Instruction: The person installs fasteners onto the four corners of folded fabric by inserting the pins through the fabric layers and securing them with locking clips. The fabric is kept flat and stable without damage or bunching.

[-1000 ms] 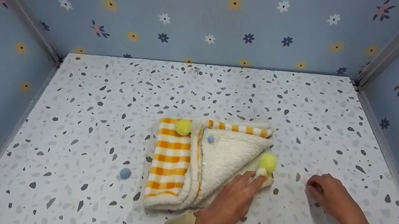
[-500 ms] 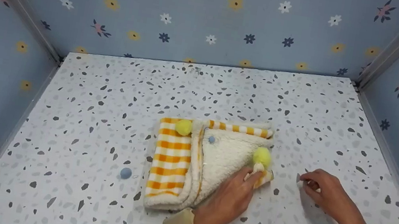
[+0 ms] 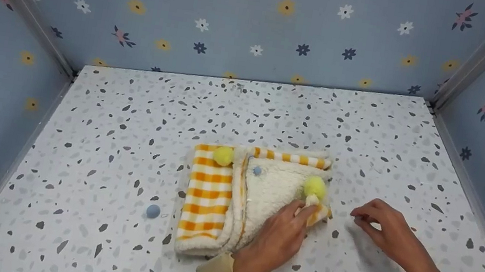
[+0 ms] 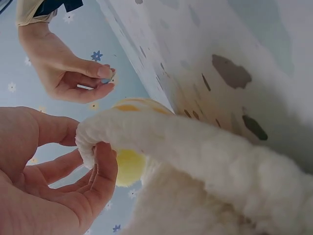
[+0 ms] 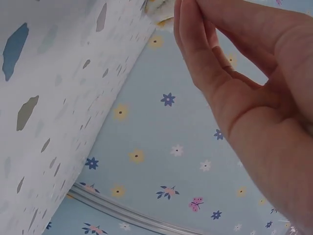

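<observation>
A folded blanket (image 3: 208, 198) with yellow-and-white checks and cream fleece lies on the speckled surface. Yellow pompoms (image 3: 223, 156) trim it. My left hand (image 3: 277, 241) pinches its right-hand corner just below another yellow pompom (image 3: 315, 188); the left wrist view shows the fleece edge (image 4: 146, 132) between thumb and fingers. To the right, my right hand (image 3: 385, 231) is held apart from the blanket, thumb and fingertips together. Between them, a small pale-blue thing (image 4: 108, 79) shows in the left wrist view; its kind is unclear. A small blue ball (image 3: 257, 170) sits on the fleece.
Left of the blanket lies a larger blue ball (image 3: 152, 211), with a tiny whitish bit beside it. Blue flowered panels (image 3: 261, 17) wall in the back and both sides of the speckled surface (image 3: 131, 103).
My left hand has drawn the pompom corner a little left and up over the fleece. My right hand has moved left, closer to the blanket.
</observation>
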The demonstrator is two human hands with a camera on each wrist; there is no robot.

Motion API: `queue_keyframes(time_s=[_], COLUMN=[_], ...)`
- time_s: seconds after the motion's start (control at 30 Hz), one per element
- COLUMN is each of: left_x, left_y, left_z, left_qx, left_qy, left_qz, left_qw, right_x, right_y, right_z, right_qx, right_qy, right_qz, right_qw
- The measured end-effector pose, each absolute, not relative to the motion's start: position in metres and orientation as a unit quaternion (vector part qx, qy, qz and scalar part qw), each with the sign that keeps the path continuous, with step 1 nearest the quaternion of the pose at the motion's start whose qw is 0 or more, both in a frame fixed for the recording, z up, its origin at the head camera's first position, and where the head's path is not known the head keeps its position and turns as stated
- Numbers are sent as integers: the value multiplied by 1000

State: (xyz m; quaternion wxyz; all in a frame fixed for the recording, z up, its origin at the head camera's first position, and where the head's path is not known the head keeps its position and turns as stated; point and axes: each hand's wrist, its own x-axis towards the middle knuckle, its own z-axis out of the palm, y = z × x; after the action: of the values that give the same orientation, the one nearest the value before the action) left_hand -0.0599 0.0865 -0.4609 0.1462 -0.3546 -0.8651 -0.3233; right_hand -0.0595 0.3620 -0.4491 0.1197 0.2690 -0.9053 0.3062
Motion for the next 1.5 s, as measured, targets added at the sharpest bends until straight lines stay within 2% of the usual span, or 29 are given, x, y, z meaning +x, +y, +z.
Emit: queue_keyframes(time_s=[0.27, 0.87, 1.2, 1.5], left_x=[-62, -73, -73, -73], left_y=[85, 80, 79, 78], left_z=[-458, -452, -451, -451], left_qx=[-345, -314, -307, -304], left_qy=[-864, -866, -871, -873], left_qz=[-328, -351, -348, -353], left_qw=[164, 166, 162, 147], right_x=[-68, -78, -81, -84], right_y=[350, 321, 311, 306], right_z=[-442, -419, -418, -423], right_qx=[306, 351, 369, 395], right_qy=[-888, -871, -859, -841], right_qz=[319, 337, 355, 369], right_qw=[124, 64, 26, 13])
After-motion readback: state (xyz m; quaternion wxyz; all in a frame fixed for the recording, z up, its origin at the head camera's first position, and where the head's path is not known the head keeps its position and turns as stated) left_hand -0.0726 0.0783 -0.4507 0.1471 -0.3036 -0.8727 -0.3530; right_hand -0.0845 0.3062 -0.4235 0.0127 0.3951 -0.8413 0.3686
